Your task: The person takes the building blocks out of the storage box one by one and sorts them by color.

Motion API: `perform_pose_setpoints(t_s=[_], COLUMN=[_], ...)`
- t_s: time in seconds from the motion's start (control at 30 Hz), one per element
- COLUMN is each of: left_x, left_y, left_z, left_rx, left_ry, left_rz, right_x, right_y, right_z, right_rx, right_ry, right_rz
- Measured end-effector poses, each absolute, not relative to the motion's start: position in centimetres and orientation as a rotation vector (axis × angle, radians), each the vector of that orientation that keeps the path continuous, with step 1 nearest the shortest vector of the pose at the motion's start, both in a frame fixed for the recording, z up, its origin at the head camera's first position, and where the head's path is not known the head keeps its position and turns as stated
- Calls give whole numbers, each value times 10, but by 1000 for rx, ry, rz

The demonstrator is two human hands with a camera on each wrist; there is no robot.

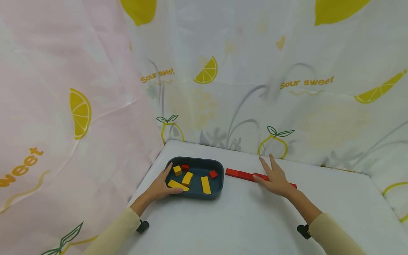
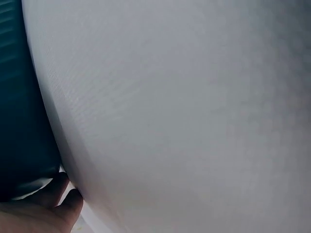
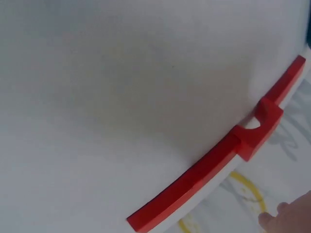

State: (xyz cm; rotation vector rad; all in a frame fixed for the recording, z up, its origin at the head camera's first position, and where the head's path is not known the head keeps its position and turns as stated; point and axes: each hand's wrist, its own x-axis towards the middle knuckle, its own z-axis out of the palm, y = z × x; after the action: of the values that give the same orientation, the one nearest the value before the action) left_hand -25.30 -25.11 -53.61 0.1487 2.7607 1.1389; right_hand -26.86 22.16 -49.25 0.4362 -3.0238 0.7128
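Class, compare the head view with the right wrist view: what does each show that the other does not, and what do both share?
Only the head view shows the left hand on the tray, and the yellow blocks and two small red blocks inside it. Only the right wrist view shows the rounded notch in one red block. Both show the row of red blocks, the right hand and the white table surface.

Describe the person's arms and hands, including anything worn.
The left sleeve and right sleeve are plain pale yellow. Beside them show a left device and right device, both small, black and rounded. The left hand and right hand wear no gloves.
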Motion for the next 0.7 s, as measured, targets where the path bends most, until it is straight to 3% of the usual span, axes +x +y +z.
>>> perform_pose_setpoints(t_s=[0.37,0.7], left_x=[-257,-260], left_y=[-248,-252], left_z=[-529,-521], left_rx=[230,276], left_ry=[2779,2898], left_rz=[1107,800], right_x=[-266,-257], right_y=[199,173], right_z=[-489,-493], right_rx=[536,608], right_ry=[-2970,-2929], right_rz=[517,351])
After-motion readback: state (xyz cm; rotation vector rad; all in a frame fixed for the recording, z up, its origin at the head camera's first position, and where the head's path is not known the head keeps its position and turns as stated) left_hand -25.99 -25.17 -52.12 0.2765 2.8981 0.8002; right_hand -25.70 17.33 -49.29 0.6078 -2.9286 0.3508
